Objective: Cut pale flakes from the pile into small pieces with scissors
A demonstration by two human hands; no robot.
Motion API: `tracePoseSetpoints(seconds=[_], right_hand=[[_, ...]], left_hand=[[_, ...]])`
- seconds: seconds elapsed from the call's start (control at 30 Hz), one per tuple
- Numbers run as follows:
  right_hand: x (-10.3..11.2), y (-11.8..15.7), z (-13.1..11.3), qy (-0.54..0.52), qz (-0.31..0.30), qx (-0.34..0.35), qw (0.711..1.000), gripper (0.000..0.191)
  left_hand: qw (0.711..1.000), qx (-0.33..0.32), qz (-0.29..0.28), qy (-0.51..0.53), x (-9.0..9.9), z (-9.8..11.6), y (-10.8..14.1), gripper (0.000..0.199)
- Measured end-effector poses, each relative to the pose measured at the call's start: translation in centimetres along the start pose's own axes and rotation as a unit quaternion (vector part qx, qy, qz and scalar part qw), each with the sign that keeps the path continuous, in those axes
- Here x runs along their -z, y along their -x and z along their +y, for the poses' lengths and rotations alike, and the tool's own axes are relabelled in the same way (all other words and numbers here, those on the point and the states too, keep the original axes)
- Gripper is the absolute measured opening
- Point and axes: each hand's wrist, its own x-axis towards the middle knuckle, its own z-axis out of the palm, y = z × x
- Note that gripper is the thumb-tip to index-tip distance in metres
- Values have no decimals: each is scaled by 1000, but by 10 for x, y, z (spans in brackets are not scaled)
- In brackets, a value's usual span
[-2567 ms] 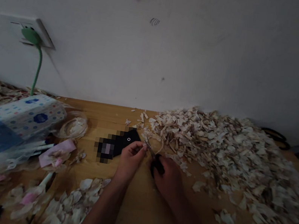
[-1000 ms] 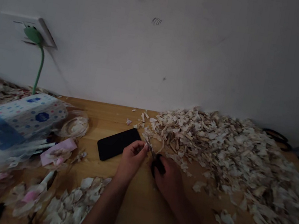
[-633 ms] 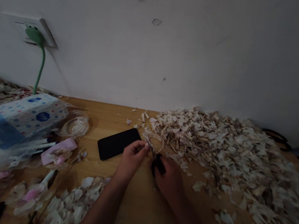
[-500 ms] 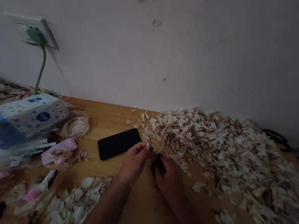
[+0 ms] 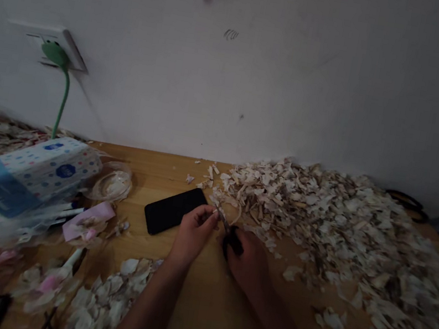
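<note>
**Scissors at work beside a heap of dry peels**

On the wooden table (image 5: 168, 170), clutter hems the two hands from every side. One black phone (image 5: 173, 210), flat, smooth and rectangular, lies just left of the left hand (image 5: 192, 233), near its fingers. One big heap (image 5: 339, 229) of pale, dry, flaky peels spreads along the right side up to the wall and reaches almost to the hands; a smaller pile (image 5: 104, 297) of broader white flakes lies at the near left, beside the left forearm. Farther left stands one dotted tissue pack (image 5: 33, 170) in soft wrap, one clear round tub (image 5: 112, 183) and a pink scrap (image 5: 88, 218), among blurred litter. One green cord (image 5: 62, 99) rises to a wall socket (image 5: 55, 39).

Right hand (image 5: 247, 262) is closed round the black handles of one pair of scissors (image 5: 228, 233), whose thin metal blades point up-left toward the left fingertips; how far the blades gape cannot be told. Left hand is pinched, thumb against fingers, at the blade tips on a small piece (image 5: 213, 212) too tiny to make out.
</note>
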Motion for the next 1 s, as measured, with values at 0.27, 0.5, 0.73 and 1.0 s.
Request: tracePoseSetpoints(seconds=[0.27, 0.5, 0.73, 1.0], right_hand=[[0, 0, 1, -18, -2, 1, 1000, 12], [1, 0, 1, -23, -9, -10, 1000, 14], [-1, 1, 3, -9, -12, 0, 1000, 13], [-1, 1, 3, -27, -17, -11, 999, 18]], left_hand=[[1000, 12, -17, 3, 3, 10, 2, 24], [993, 27, -14, 118, -6, -5, 1, 26], [999, -6, -26, -33, 5, 13, 2, 23], [996, 33, -25, 75, 2, 4, 1, 25]])
